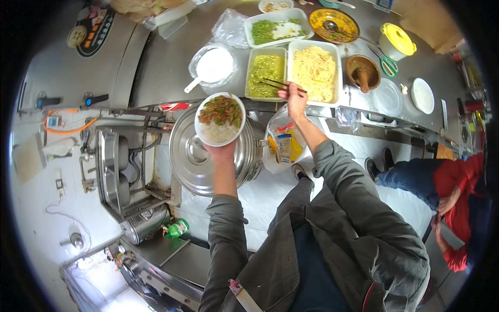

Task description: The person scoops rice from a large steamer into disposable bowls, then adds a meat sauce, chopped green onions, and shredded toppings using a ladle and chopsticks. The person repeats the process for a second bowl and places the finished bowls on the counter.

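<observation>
My left hand (221, 152) holds up a white bowl (220, 119) of rice topped with chopped green and red vegetables, above the lid of a big steel pot (193, 156). My right hand (294, 96) grips dark chopsticks (275, 83) whose tips reach over a rectangular tub of green chopped vegetables (265, 74). Right beside it stands a tub of pale shredded food (314, 72).
The steel counter (166, 62) also carries a tub of green and white food (277, 27), a yellow-rimmed bowl with a spoon (333, 24), a brown mortar with pestle (363, 72), a white powder bowl in plastic (213, 65) and a yellow-lidded jar (396, 40). A person in red (457, 192) stands at right.
</observation>
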